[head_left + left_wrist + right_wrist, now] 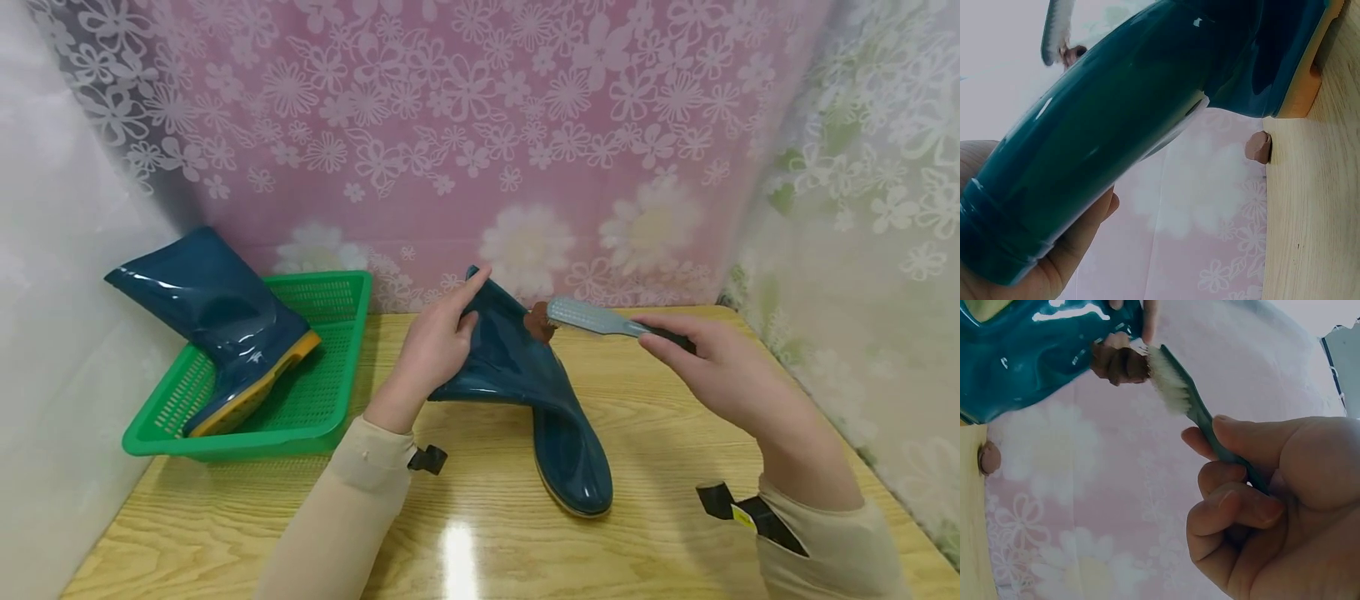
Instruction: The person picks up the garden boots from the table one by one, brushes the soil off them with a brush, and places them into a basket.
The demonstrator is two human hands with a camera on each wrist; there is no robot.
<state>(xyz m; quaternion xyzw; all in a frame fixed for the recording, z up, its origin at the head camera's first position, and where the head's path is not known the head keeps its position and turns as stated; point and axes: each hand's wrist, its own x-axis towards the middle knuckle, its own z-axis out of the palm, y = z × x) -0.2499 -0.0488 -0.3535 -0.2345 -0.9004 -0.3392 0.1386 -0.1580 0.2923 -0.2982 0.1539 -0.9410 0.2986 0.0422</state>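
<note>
A dark blue-green rubber boot (510,367) with a yellowish sole is tilted over the table, its toe toward the front. My left hand (442,337) grips the boot's shaft near the top, with thumb and fingers around it in the left wrist view. Stuck to the shaft's far side is a brown clay-like lump (1119,362). My right hand (723,362) holds a brush (592,315) by its dark handle. In the right wrist view, the brush's pale bristles (1169,384) meet the edge of the brown lump.
At the left, a green plastic basket (354,358) holds a second blue boot (232,308), which leans out over its rim. Another small brown lump (1259,147) lies on the wooden table (480,492) behind the boot. A pink flowered curtain (450,125) hangs at the back.
</note>
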